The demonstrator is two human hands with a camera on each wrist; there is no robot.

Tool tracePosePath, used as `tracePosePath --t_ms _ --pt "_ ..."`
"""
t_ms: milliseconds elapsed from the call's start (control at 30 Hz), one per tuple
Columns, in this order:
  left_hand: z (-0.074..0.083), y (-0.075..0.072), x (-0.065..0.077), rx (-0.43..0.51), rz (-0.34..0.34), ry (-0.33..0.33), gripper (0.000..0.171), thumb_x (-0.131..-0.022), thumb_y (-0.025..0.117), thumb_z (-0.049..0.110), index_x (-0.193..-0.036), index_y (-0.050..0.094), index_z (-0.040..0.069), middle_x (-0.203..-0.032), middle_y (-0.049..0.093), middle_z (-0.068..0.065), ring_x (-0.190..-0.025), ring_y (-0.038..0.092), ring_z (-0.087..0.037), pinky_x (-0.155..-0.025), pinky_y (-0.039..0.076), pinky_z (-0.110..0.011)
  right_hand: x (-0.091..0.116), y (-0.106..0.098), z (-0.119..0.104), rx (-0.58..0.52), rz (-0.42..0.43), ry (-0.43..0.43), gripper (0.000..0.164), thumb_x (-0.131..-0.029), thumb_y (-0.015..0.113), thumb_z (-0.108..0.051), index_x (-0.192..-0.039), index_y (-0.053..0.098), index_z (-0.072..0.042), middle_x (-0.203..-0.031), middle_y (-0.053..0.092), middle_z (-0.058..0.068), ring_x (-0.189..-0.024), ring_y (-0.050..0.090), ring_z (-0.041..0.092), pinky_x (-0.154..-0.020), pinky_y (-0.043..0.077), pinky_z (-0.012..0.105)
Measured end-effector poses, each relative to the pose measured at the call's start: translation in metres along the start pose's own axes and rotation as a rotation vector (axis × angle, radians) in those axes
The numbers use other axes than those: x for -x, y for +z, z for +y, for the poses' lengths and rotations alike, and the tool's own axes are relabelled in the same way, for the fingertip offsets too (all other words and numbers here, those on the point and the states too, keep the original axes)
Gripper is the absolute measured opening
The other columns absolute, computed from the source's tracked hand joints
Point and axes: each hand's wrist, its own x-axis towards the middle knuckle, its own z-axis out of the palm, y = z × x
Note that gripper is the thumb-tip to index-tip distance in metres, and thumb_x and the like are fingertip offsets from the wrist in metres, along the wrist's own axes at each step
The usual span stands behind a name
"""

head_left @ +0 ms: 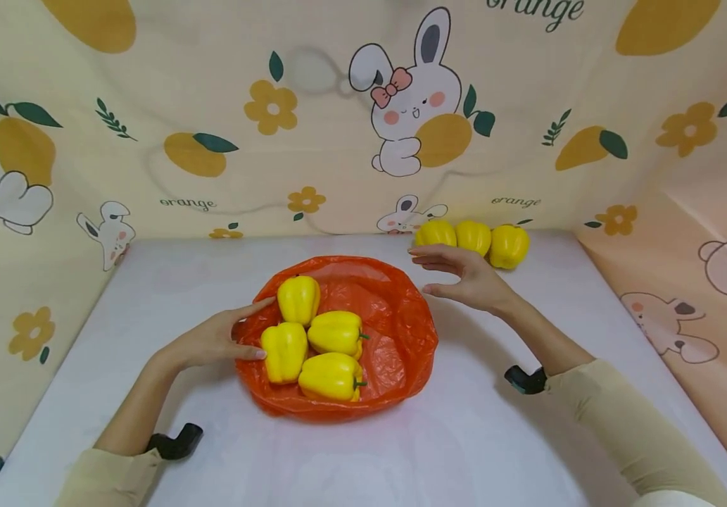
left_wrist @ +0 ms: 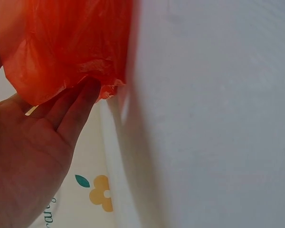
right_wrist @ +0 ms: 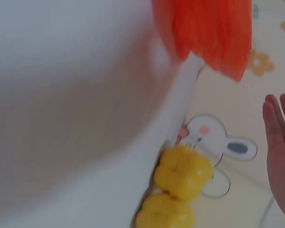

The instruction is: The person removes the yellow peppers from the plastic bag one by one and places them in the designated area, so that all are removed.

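Fingers loosely extended, the left hand [head_left: 214, 340] touches a bag [head_left: 423, 352] of peppers [head_left: 328, 377] just to its right, the right hand [head_left: 467, 282] spread beyond; thin and limp, the bag likely wants gathering by its rim [head_left: 369, 407].

We look down on a white table [head_left: 496, 443] where an open red plastic bag [head_left: 395, 338] holds four yellow bell peppers [head_left: 334, 332]. Our left hand [head_left: 211, 339] touches the bag's left side; our right hand [head_left: 472, 280] hovers beside its right rim. Behind, three more yellow peppers [head_left: 509, 246] line up near a rabbit-and-orange-print cloth [head_left: 331, 151].
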Motion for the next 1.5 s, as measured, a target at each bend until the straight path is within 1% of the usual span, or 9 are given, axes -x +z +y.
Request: tracePosePath --t_ms 133,300,400,533,667,867,1067,1167,1500 --pt "-0.001 0.000 -0.002 -0.004 0.003 0.003 0.090 -0.084 0.077 0.042 -0.158 0.030 0.021 -0.153 0.040 -0.019 -0.136 0.038 -0.039 -0.106 0.041 -0.058 -0.006 0.010 -0.003 -0.008 -0.037 -0.023 0.058 -0.084 0.079 -0.006 -0.138 0.057 -0.008 -0.139 0.057 0.007 -0.126 0.055 0.035 -0.101 0.049 0.028" --pt "-0.001 -0.001 -0.003 -0.003 0.010 0.003 0.091 -0.083 0.077 0.043 -0.157 0.030 0.020 -0.152 0.041 -0.019 -0.135 0.039 -0.039 -0.106 0.042 -0.057 -0.016 0.029 -0.004 -0.050 -0.101 -0.033 0.058 -0.086 0.078 -0.008 -0.139 0.055 -0.004 -0.137 0.058 0.014 -0.125 0.054 0.039 -0.104 0.046 0.049" --pt "-0.001 0.000 -0.001 0.000 0.014 -0.001 0.091 -0.083 0.077 0.043 -0.157 0.030 0.019 -0.153 0.039 -0.020 -0.137 0.037 -0.040 -0.107 0.038 -0.059 -0.021 0.040 -0.005 -0.064 -0.143 -0.031 0.057 -0.086 0.078 -0.010 -0.139 0.056 -0.009 -0.136 0.060 0.007 -0.125 0.055 0.033 -0.103 0.044 0.057" --pt "-0.002 0.000 0.001 0.002 0.017 -0.002 0.091 -0.084 0.077 0.043 -0.157 0.029 0.018 -0.154 0.038 -0.021 -0.138 0.035 -0.041 -0.109 0.035 -0.061 -0.028 0.052 -0.009 -0.065 -0.194 -0.021 0.056 -0.086 0.079 -0.014 -0.137 0.058 -0.019 -0.136 0.060 -0.003 -0.125 0.057 0.020 -0.104 0.044 0.055" --pt "-0.002 0.000 0.002 0.008 0.019 0.008 0.091 -0.084 0.077 0.041 -0.157 0.030 0.017 -0.153 0.039 -0.020 -0.137 0.037 -0.040 -0.108 0.037 -0.060 -0.035 0.064 -0.011 -0.069 -0.254 -0.012 0.056 -0.086 0.079 -0.016 -0.138 0.058 -0.019 -0.137 0.059 -0.004 -0.125 0.056 0.020 -0.104 0.043 0.056" --pt "-0.002 0.000 0.001 0.007 0.012 0.013 0.090 -0.084 0.077 0.041 -0.157 0.030 0.017 -0.152 0.040 -0.020 -0.136 0.038 -0.039 -0.107 0.040 -0.057 -0.039 0.079 -0.010 -0.031 -0.345 0.005 0.056 -0.088 0.077 -0.025 -0.139 0.056 -0.020 -0.135 0.060 0.002 -0.124 0.056 0.033 -0.102 0.046 0.056" --pt "-0.001 0.000 0.000 -0.012 0.020 0.017 0.090 -0.084 0.078 0.041 -0.157 0.030 0.016 -0.151 0.041 -0.021 -0.135 0.040 -0.040 -0.107 0.040 -0.058 -0.042 0.091 -0.007 -0.014 -0.410 0.011 0.058 -0.091 0.074 -0.024 -0.143 0.051 -0.012 -0.140 0.056 0.012 -0.125 0.056 0.024 -0.102 0.049 0.043" --pt "-0.001 0.000 0.000 -0.010 0.020 0.013 0.091 -0.084 0.078 0.041 -0.157 0.031 0.015 -0.151 0.041 -0.022 -0.135 0.039 -0.040 -0.107 0.039 -0.059 -0.043 0.096 -0.008 -0.002 -0.436 0.025 0.060 -0.091 0.074 -0.025 -0.144 0.050 -0.010 -0.142 0.055 0.008 -0.126 0.055 0.020 -0.102 0.049 0.042" --pt "-0.001 0.000 -0.001 0.003 0.011 -0.016 0.092 -0.083 0.078 0.042 -0.157 0.029 0.016 -0.152 0.040 -0.021 -0.137 0.038 -0.040 -0.107 0.040 -0.058 -0.046 0.106 -0.004 0.130 -0.470 0.023 0.064 -0.090 0.075 -0.034 -0.147 0.048 -0.023 -0.145 0.051 -0.008 -0.123 0.050 0.006 -0.103 0.046 0.031"
